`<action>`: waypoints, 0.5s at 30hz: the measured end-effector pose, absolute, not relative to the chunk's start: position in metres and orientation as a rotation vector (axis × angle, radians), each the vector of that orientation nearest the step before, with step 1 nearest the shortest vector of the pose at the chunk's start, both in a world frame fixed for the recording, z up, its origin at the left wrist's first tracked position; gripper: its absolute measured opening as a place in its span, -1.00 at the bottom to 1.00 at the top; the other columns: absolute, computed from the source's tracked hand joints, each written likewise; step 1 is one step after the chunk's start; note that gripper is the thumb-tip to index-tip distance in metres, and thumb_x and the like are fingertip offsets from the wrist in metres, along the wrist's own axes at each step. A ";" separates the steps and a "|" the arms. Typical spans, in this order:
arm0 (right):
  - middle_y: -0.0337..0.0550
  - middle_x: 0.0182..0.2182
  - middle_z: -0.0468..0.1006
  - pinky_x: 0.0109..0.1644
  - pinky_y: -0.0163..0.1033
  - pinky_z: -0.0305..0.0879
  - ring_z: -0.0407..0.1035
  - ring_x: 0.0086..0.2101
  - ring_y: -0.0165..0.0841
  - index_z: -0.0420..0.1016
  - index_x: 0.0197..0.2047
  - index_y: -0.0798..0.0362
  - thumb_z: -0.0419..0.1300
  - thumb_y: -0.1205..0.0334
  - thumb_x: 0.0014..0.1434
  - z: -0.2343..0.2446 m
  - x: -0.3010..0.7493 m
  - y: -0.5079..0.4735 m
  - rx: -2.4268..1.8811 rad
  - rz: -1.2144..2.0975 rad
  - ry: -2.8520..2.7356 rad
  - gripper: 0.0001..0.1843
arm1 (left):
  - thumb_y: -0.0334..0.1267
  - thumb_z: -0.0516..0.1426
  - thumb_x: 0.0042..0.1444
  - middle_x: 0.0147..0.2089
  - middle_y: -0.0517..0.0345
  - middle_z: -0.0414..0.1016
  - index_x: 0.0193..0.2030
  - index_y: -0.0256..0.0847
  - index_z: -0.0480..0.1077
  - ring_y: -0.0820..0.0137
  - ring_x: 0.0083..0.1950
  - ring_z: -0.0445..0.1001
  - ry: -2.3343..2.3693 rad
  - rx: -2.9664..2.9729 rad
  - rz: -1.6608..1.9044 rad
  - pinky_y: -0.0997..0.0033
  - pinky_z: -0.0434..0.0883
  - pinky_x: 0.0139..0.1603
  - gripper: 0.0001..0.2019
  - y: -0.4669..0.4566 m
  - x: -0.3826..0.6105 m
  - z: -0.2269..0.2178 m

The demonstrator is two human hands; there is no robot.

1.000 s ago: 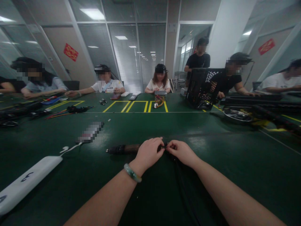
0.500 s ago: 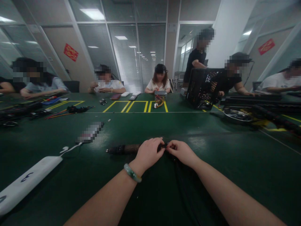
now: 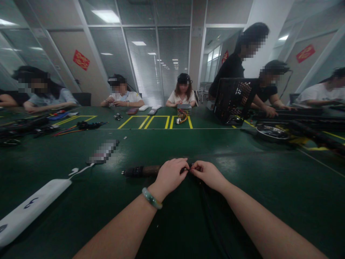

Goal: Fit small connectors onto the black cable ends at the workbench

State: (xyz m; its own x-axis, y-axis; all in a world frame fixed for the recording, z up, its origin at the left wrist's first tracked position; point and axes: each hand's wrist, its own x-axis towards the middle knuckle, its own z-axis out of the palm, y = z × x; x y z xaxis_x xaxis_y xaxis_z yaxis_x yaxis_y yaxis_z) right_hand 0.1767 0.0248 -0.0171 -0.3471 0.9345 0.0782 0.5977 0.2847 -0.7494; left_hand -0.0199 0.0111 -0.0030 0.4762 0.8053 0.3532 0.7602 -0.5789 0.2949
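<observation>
My left hand (image 3: 169, 174) is closed around the right end of a dark cylindrical tool (image 3: 141, 170) that lies on the green table (image 3: 269, 187); a pale green bangle sits on that wrist. My right hand (image 3: 208, 173) pinches a small dark part where it meets the tool, fingertips touching those of the left hand. A black cable (image 3: 208, 212) runs from under the hands toward me. The joint itself is hidden by my fingers.
A white power strip (image 3: 29, 208) lies at the near left. Across the table are a black perforated computer case (image 3: 234, 100), a small box with coloured wires (image 3: 183, 113), loose cables at far left, and several seated people. One person stands behind the case.
My hands and the tool have stayed put. The standing person behind the black case has moved right and closer, leaning over it.
</observation>
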 end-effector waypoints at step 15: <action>-0.24 -0.41 0.56 -0.39 -0.35 0.19 0.40 -0.41 -0.38 0.51 -0.29 0.03 0.16 0.13 0.14 -0.022 0.177 0.026 -1.336 0.885 -2.027 -0.83 | -0.20 0.07 0.21 0.04 0.15 0.44 -0.17 -0.11 0.38 0.28 0.02 0.40 1.445 2.577 0.719 0.20 0.30 0.08 -0.88 0.012 -0.019 -0.004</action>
